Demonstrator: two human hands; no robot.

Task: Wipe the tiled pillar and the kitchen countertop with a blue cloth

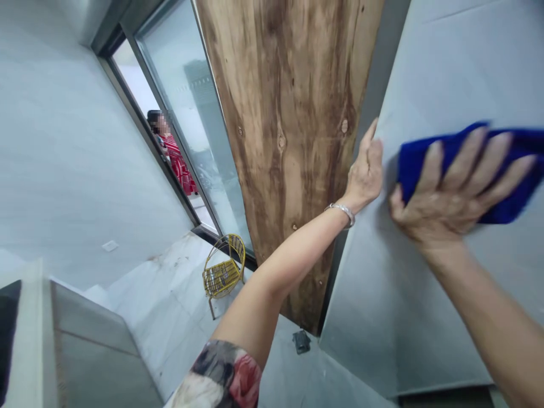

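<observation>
Your right hand [442, 198] pins the cloth [414, 161] under flat, spread fingers to keep it tight against the panel [446, 68], while your left hand [365, 170], open and holding nothing, braces on the panel's edge just left of them, likely for balance.

We see soft daylight from the glass door [199, 113]; our right hand [450, 187] is motion-blurred, and straight edges bend outward.
</observation>
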